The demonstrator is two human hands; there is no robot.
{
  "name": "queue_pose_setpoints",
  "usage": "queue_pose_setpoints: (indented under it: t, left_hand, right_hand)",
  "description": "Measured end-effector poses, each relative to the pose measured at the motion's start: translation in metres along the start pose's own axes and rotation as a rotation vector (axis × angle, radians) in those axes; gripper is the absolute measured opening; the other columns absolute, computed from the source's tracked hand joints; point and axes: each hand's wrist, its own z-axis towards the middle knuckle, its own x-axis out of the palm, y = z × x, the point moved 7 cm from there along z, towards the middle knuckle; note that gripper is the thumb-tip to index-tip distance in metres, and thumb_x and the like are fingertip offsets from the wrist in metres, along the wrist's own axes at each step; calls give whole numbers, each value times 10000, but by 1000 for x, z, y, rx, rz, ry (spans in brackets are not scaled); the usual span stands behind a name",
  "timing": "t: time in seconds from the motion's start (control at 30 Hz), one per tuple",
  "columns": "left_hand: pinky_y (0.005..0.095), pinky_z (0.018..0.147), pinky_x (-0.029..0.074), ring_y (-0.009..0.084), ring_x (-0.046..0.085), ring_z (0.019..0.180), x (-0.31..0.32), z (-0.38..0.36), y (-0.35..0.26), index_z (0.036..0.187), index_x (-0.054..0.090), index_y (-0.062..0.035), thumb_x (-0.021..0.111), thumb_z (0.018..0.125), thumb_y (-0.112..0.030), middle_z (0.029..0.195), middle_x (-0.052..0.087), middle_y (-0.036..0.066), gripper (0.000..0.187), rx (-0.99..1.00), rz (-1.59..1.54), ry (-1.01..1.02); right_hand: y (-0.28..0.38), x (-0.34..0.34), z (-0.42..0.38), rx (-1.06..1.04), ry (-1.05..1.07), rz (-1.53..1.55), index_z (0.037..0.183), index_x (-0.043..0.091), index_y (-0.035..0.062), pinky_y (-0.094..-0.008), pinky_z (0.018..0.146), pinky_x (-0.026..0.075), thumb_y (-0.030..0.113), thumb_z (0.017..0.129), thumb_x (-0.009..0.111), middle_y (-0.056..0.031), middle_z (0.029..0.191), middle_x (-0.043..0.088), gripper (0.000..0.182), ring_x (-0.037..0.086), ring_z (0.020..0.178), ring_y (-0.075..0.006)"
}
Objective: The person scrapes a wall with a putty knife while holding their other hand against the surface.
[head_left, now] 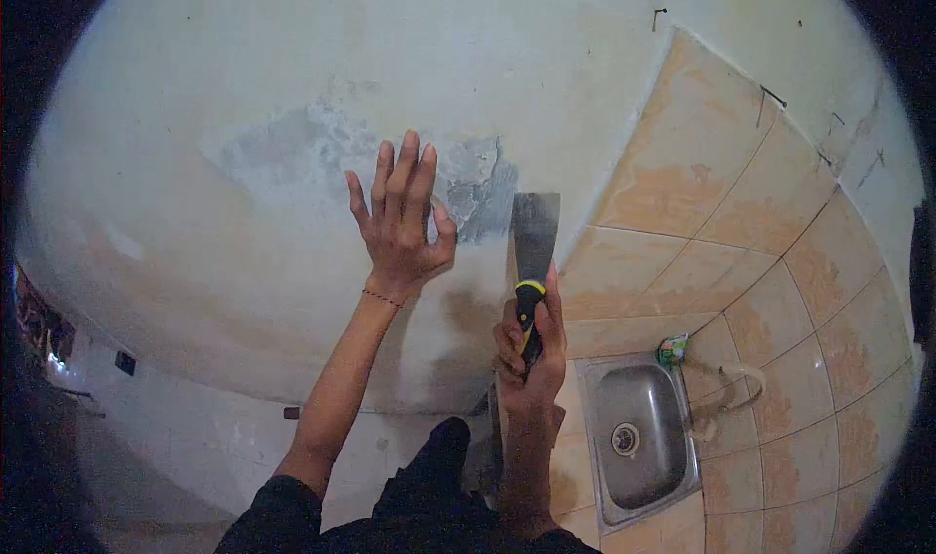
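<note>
My left hand (398, 222) is raised in front of the pale wall (244, 57), its fingers apart and nothing in it. Around it runs a grey patch (278, 149) of bare, flaked plaster, with cracked pieces of coating (470, 178) just right of the fingers. My right hand (531, 354) is closed round the black and yellow handle of a putty knife (535, 237). The wide metal blade points up, beside the right edge of the grey patch. Whether the blade touches the wall cannot be made out.
Orange and cream tiles (726, 154) cover the wall to the right. A metal sink (639, 437) lies at the lower right, with a pale faucet (741, 383) and a green packet (673, 349) by it. Nails (659, 13) stick out of the wall at the upper right.
</note>
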Motion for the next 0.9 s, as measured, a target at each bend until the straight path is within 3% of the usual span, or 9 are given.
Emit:
queue_pose_setpoints:
  t: [0.27,0.37,0.9]
  left_hand:
    - [544,1235,36,320,325,1482,-1,0,0,1474,468,-81,502,812,-186,1549,439,124,671,-8,1,-7]
    - [537,1242,37,257,340,1476,-1,-1,1,1481,474,-123,514,821,-195,1552,449,62,665,-40,-23,-33]
    - [532,1242,35,263,335,1479,-3,0,2,1481,469,-110,516,814,-184,1560,435,66,673,-22,-20,3]
  right_hand:
    - [2,3,2,21,-43,17,1583,259,278,-157,301,305,267,1067,460,-41,775,415,554,361,455,-57]
    - [-2,-4,-1,12,7,54,1580,271,277,-154,303,296,271,1067,463,-44,783,420,547,362,459,-57]
    - [-1,7,0,-16,18,33,1599,210,263,-154,317,300,278,1057,485,-45,782,432,608,369,469,-56]
